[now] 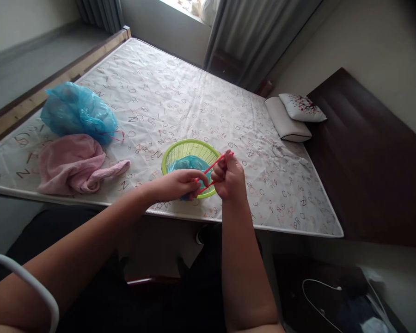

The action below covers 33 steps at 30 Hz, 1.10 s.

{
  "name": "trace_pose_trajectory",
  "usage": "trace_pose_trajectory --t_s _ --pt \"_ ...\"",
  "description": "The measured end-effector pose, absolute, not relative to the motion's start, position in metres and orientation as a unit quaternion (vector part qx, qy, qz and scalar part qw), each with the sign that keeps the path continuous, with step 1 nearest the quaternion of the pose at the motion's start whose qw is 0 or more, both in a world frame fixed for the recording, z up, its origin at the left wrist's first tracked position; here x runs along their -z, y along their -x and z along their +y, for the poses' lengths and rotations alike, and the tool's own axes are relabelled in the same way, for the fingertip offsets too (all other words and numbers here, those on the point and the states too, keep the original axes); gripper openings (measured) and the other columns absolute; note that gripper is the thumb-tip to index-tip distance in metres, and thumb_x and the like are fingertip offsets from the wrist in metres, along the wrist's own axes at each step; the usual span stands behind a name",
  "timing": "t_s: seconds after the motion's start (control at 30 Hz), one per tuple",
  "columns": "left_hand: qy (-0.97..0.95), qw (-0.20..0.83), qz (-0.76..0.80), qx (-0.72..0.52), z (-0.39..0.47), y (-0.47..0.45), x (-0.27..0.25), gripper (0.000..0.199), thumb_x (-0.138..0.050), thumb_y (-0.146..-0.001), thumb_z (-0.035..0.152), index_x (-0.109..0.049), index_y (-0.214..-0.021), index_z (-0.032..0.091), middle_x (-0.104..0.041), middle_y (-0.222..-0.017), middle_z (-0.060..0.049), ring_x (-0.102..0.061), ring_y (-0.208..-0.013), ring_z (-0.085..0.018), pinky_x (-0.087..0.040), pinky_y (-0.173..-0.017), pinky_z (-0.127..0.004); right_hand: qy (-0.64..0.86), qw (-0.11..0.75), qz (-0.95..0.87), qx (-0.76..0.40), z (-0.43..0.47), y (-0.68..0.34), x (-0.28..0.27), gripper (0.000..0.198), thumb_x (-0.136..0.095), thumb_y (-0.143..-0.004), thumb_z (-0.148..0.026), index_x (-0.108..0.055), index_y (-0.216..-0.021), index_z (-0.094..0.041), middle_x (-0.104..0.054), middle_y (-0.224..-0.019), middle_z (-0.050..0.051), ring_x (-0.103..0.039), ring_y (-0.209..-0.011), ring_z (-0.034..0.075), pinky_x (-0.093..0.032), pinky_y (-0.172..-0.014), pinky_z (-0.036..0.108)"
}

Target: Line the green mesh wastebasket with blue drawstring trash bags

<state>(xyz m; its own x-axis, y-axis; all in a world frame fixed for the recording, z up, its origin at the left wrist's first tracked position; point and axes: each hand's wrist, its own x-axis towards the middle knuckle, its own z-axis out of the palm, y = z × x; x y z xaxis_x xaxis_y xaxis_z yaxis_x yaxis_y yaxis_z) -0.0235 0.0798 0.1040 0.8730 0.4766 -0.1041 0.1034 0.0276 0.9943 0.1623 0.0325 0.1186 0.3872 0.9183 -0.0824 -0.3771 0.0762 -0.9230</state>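
Note:
A green plastic basket (185,147) rests on the mattress in front of me, with a blue plastic bag (190,163) inside it. Over the basket's front right side, a red drawstring (213,165) stretches between my two hands. My left hand (184,182) has its fingers curled round the string close to the bag. Higher and to the right, my right hand (230,175) is closed in a fist on the string's other end. Fingers partly hide the bag's mouth, so I cannot see how the string joins it.
A second, filled blue bag (78,111) tied with red string lies on the left of the mattress (173,101), beside a crumpled pink cloth (71,162). A white pillow (301,107) and a beige cushion (286,121) lie by the dark headboard (370,162).

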Motion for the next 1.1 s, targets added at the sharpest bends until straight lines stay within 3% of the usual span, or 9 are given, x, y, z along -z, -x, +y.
trace_pose_trajectory --t_s 0.17,0.27,0.43,0.53,0.6,0.67,0.8,0.87,1.1 --pt "-0.773 0.542 0.27 -0.188 0.076 0.016 -0.096 0.037 -0.071 -0.094 0.045 -0.08 -0.12 0.02 -0.057 -0.063 0.003 -0.05 -0.056 -0.013 -0.037 -0.055 -0.026 0.481 0.659 -0.269 -0.512 0.031 -0.154 -0.124 0.053 -0.075 -0.091 -0.068 -0.048 -0.077 -0.024 -0.041 -0.061 -0.01 -0.024 -0.043 0.005 -0.021 -0.035 0.022" --pt "-0.805 0.524 0.227 -0.16 0.073 0.012 -0.092 0.029 -0.072 -0.092 0.045 -0.084 -0.102 0.02 -0.057 -0.059 0.003 -0.046 -0.054 -0.012 -0.033 -0.053 -0.026 0.483 0.655 -0.28 -0.509 0.031 -0.147 -0.122 0.049 -0.077 -0.09 -0.063 -0.05 -0.079 -0.025 -0.044 -0.061 -0.009 -0.029 -0.044 0.006 -0.028 -0.037 0.022" --pt "-0.728 0.65 0.185 -0.114 0.071 0.012 -0.093 0.026 -0.072 -0.093 0.042 -0.078 -0.083 0.019 -0.063 -0.061 0.0 -0.054 -0.052 -0.013 -0.04 -0.051 -0.025 0.499 0.677 -0.257 -0.476 0.033 -0.15 -0.114 0.036 -0.079 -0.087 -0.048 -0.053 -0.079 -0.024 -0.059 -0.068 -0.005 -0.049 -0.053 0.008 -0.043 -0.047 0.021" --pt "-0.637 0.742 0.176 -0.116 0.075 0.016 -0.098 0.035 -0.076 -0.091 0.05 -0.074 -0.081 0.017 -0.066 -0.062 -0.002 -0.059 -0.054 -0.014 -0.046 -0.054 -0.026 0.489 0.681 -0.22 -0.498 0.033 -0.165 -0.109 0.031 -0.075 -0.086 -0.041 -0.051 -0.077 -0.024 -0.069 -0.077 -0.002 -0.046 -0.051 0.007 -0.038 -0.043 0.02" --pt "-0.597 0.772 0.168 -0.136 0.078 0.02 -0.1 0.038 -0.077 -0.091 0.054 -0.073 -0.082 0.017 -0.07 -0.066 -0.004 -0.063 -0.058 -0.015 -0.05 -0.059 -0.027 0.465 0.667 -0.21 -0.542 0.031 -0.174 -0.107 0.031 -0.075 -0.084 -0.039 -0.049 -0.076 -0.024 -0.067 -0.075 -0.004 -0.036 -0.046 0.005 -0.03 -0.039 0.019" --pt "-0.572 0.791 0.158 -0.15 0.082 0.022 -0.099 0.04 -0.079 -0.09 0.056 -0.073 -0.083 0.016 -0.072 -0.067 -0.005 -0.065 -0.06 -0.015 -0.052 -0.062 -0.027 0.431 0.656 -0.218 -0.58 0.03 -0.178 -0.107 0.031 -0.076 -0.082 -0.038 -0.049 -0.077 -0.024 -0.061 -0.07 -0.006 -0.034 -0.046 0.005 -0.03 -0.039 0.018" --pt "-0.514 0.831 0.141 -0.16 0.085 0.025 -0.094 0.041 -0.084 -0.086 0.055 -0.071 -0.082 0.016 -0.074 -0.068 -0.007 -0.069 -0.063 -0.017 -0.054 -0.064 -0.028 0.384 0.652 -0.251 -0.604 0.028 -0.175 -0.108 0.025 -0.072 -0.083 -0.043 -0.055 -0.083 -0.025 -0.062 -0.078 -0.003 -0.058 -0.066 0.012 -0.05 -0.053 0.021" --pt "-0.475 0.85 0.138 -0.178 0.085 0.024 -0.092 0.042 -0.087 -0.083 0.054 -0.069 -0.082 0.016 -0.073 -0.067 -0.007 -0.069 -0.061 -0.017 -0.054 -0.063 -0.028 0.379 0.651 -0.264 -0.603 0.028 -0.174 -0.108 0.025 -0.07 -0.083 -0.047 -0.058 -0.086 -0.025 -0.065 -0.084 0.0 -0.062 -0.074 0.014 -0.055 -0.06 0.025" --pt "-0.388 0.842 0.249 -0.279 0.092 0.015 -0.081 0.038 -0.089 -0.085 0.045 -0.063 -0.088 0.016 -0.078 -0.082 -0.009 -0.069 -0.061 -0.014 -0.056 -0.064 -0.026 0.417 0.676 -0.292 -0.533 0.03 -0.174 -0.107 0.039 -0.077 -0.086 -0.047 -0.047 -0.077 -0.025 -0.053 -0.072 -0.006 -0.049 -0.059 0.009 -0.044 -0.054 0.022"
